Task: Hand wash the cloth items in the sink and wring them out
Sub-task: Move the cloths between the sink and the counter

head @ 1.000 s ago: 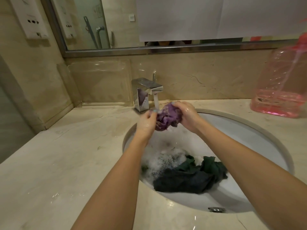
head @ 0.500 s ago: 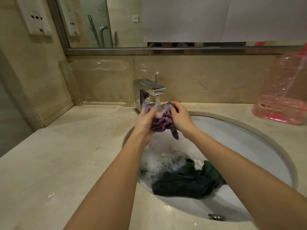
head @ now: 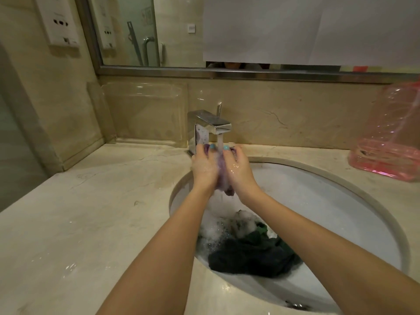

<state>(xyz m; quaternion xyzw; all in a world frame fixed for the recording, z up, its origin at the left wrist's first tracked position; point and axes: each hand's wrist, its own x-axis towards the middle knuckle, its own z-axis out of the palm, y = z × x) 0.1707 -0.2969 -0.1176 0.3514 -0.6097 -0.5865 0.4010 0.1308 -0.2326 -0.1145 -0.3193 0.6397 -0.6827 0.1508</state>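
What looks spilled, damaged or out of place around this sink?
Nothing serious. Water is splashed on the counter left of the sink, white paper covers most of the mirror, and the pink jug looks dented. The left hand and right hand grip the purple cloth normally.

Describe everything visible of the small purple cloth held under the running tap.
The purple cloth is a small, soft fabric piece, wet and soapy, bunched into a narrow upright wad. The left hand and right hand grip it from either side, hiding most of it; a darker end hangs below the palms. It is held above the white sink basin, right under the chrome square faucet, whose water stream runs onto its top.
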